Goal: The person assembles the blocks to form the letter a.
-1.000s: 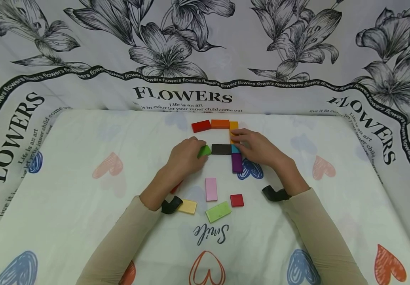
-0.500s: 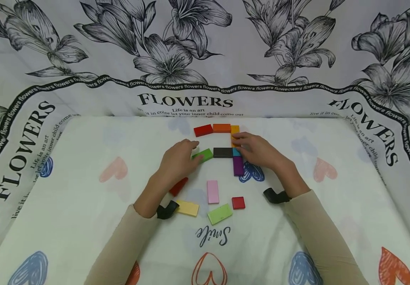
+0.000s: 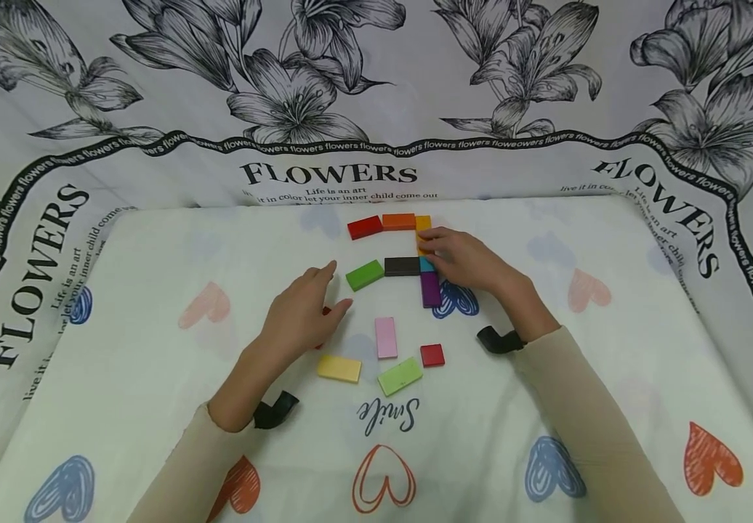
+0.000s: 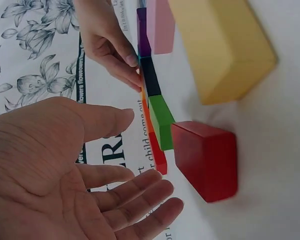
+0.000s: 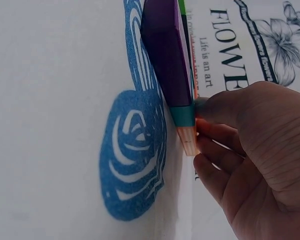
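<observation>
My left hand [image 3: 294, 309] hovers with fingers spread and thumb apart, holding nothing. In the left wrist view a red block [image 4: 205, 160] stands beside its fingertips; the head view shows the hand mostly covering that block. Fingertips of my right hand [image 3: 464, 258] rest against the yellow-orange block [image 3: 423, 224], the thumb right at the small blue block [image 5: 182, 116]. Below the blue one lies a purple block [image 3: 430, 290]. A black block [image 3: 402, 266] runs leftward from it, followed by a slanted green block [image 3: 365, 276]. At the top, an orange block [image 3: 399, 221] adjoins a tilted red block [image 3: 365, 227].
Nearer the person lie loose pink [image 3: 386, 338], yellow [image 3: 339, 368] and light green [image 3: 400, 376] blocks, plus a small red square block [image 3: 432, 355]. A white printed cloth [image 3: 514, 421] covers the table. Black wrist mounts [image 3: 276, 410] sit at both wrists.
My left hand has let go of the green block, drawn back down and left, and spread its fingers over the loose red block. The right hand has stayed at the yellow-orange block.
</observation>
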Demonstrator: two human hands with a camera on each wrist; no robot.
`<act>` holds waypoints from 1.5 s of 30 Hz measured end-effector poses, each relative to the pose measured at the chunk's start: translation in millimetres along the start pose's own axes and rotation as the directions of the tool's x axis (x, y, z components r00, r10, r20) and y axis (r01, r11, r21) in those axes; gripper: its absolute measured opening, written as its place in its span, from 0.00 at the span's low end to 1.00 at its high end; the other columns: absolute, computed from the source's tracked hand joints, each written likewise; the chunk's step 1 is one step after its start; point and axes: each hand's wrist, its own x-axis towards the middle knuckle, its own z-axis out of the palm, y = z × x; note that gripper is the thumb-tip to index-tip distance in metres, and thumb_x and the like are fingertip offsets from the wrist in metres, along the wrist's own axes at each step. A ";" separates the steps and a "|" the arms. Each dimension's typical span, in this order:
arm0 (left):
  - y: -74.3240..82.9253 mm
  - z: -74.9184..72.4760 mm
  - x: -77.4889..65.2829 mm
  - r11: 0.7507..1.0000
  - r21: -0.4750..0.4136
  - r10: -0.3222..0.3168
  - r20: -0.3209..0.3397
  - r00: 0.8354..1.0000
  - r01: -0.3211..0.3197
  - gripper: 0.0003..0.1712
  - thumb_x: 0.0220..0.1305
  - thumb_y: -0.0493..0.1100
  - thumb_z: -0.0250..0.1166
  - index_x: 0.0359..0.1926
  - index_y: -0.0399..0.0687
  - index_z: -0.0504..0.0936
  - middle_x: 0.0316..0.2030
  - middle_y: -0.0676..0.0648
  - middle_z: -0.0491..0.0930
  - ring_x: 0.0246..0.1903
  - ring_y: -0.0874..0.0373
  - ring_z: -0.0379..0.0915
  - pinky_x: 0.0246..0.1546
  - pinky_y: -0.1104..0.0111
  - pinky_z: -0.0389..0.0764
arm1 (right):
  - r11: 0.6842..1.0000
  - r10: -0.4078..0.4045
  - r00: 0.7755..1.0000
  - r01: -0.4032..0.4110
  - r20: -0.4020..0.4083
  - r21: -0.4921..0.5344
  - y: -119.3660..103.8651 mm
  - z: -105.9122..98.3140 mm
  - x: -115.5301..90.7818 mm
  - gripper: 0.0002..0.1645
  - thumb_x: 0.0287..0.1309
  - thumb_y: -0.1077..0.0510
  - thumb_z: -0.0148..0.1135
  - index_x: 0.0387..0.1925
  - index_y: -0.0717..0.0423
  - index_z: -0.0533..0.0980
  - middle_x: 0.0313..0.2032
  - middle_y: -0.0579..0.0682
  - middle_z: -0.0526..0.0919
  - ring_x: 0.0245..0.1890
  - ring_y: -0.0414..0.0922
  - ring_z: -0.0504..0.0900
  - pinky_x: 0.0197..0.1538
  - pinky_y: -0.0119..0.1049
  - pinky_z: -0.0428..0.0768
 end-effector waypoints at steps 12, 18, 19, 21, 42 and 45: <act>-14.6 5.1 -25.7 0.999 -0.006 -0.050 -0.013 0.999 0.050 0.33 0.70 0.51 0.69 0.68 0.35 0.77 0.60 0.35 0.82 0.53 0.42 0.83 0.54 0.47 0.87 | 1.000 0.019 1.000 -0.019 0.018 -0.001 -0.9 -1.2 0.5 0.24 0.77 0.57 0.60 0.70 0.58 0.77 0.75 0.56 0.74 0.78 0.56 0.69 0.80 0.54 0.70; -19.8 6.1 -33.9 1.000 0.005 -0.002 -0.014 1.000 0.002 0.34 0.65 0.49 0.76 0.66 0.35 0.79 0.55 0.35 0.83 0.44 0.46 0.80 0.41 0.57 0.87 | 1.000 -0.002 1.000 0.002 0.005 -0.003 -3.4 -1.4 1.4 0.25 0.77 0.58 0.60 0.69 0.60 0.77 0.75 0.56 0.74 0.78 0.57 0.70 0.80 0.53 0.70; -20.3 6.6 -34.7 1.000 0.001 0.002 -0.012 1.000 -0.002 0.35 0.64 0.48 0.76 0.67 0.35 0.79 0.55 0.35 0.83 0.43 0.47 0.79 0.40 0.58 0.86 | 1.000 -0.004 1.000 0.004 0.005 -0.003 -4.0 -1.6 1.4 0.25 0.77 0.58 0.60 0.69 0.60 0.77 0.75 0.57 0.74 0.78 0.57 0.70 0.80 0.53 0.70; -20.5 7.6 -35.9 1.000 -0.008 0.005 -0.005 1.000 -0.005 0.35 0.64 0.47 0.76 0.68 0.36 0.79 0.56 0.35 0.83 0.43 0.47 0.79 0.40 0.59 0.86 | 1.000 -0.002 1.000 0.002 0.007 -0.004 -4.7 -2.2 1.6 0.25 0.77 0.58 0.60 0.69 0.60 0.77 0.75 0.57 0.74 0.78 0.57 0.70 0.80 0.54 0.70; -14.1 9.3 -33.4 0.989 -0.096 -0.110 0.005 0.994 0.110 0.23 0.64 0.42 0.74 0.57 0.35 0.85 0.43 0.38 0.86 0.35 0.50 0.80 0.36 0.61 0.86 | 0.999 0.027 1.000 -0.026 0.014 -0.040 -4.0 -2.2 4.3 0.25 0.76 0.58 0.60 0.70 0.60 0.76 0.75 0.56 0.74 0.78 0.57 0.69 0.80 0.54 0.69; -12.7 9.8 -31.1 0.989 -0.093 -0.116 0.007 0.993 0.116 0.23 0.65 0.42 0.73 0.58 0.35 0.85 0.45 0.38 0.87 0.37 0.49 0.81 0.39 0.59 0.87 | 0.999 0.030 0.999 -0.029 0.015 -0.035 -3.5 -1.4 3.7 0.25 0.76 0.58 0.60 0.70 0.60 0.76 0.75 0.56 0.74 0.79 0.57 0.69 0.80 0.53 0.69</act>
